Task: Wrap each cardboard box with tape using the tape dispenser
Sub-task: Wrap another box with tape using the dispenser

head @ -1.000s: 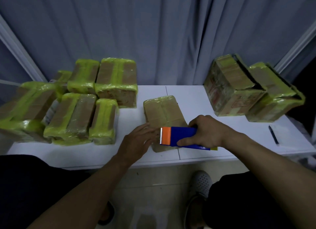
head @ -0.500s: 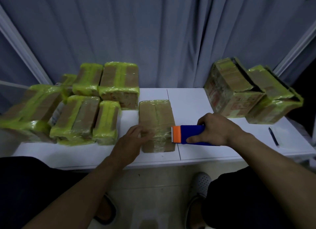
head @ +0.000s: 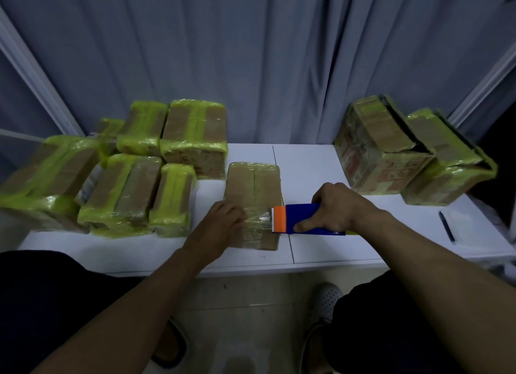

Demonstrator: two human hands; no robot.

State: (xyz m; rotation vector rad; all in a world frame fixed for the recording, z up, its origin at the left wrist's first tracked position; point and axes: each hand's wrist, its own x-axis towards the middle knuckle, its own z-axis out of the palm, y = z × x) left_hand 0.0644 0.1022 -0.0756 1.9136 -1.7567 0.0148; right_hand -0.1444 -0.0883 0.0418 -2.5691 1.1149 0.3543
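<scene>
A flat brown cardboard box (head: 252, 189) lies lengthwise on the white table (head: 307, 161), near its front edge. My left hand (head: 223, 222) rests flat on the box's near left part, fingers pressing on a strip of clear tape (head: 258, 220) that runs across the box. My right hand (head: 339, 206) grips the blue tape dispenser (head: 303, 218) just off the box's right side. The dispenser's orange toothed end (head: 278, 219) sits at the box's right edge, where the tape comes out.
Several boxes wrapped in yellow-green tape (head: 125, 172) crowd the table's left half. Two larger taped boxes (head: 385, 150) stand at the back right. A dark pen (head: 446, 229) lies near the right front edge. Grey curtains hang behind.
The box has turned from slanted to straight. My right hand has drawn the dispenser rightwards off the box to its right edge, laying tape across it. My left hand stayed on the box.
</scene>
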